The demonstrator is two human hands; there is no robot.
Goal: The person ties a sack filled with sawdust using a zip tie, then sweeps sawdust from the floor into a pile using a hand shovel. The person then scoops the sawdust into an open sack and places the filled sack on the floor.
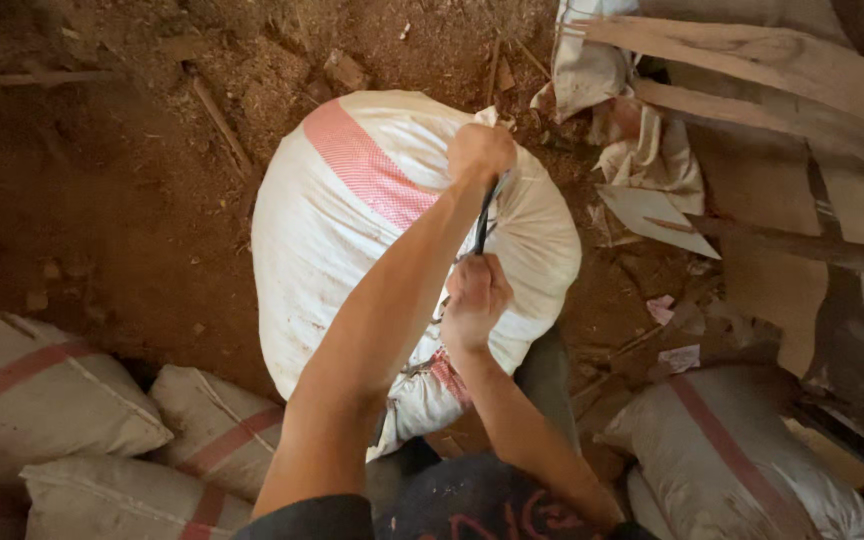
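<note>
A large, full white woven sack point(332, 230) with a red stripe stands on the dirt floor in front of me. My left hand point(480, 150) reaches over its gathered top and is closed around the upper end of a dark cord point(483, 222). My right hand point(474, 295) is lower and nearer to me, fisted on the same cord. The cord runs taut between the two hands, against the bunched neck of the sack.
Filled sacks with red stripes lie at the lower left point(42, 390) and lower right point(732, 460). Wooden planks point(782, 70) and crumpled white sacking point(642, 140) sit at the upper right. Sticks and clods are scattered on the brown dirt floor point(102, 200).
</note>
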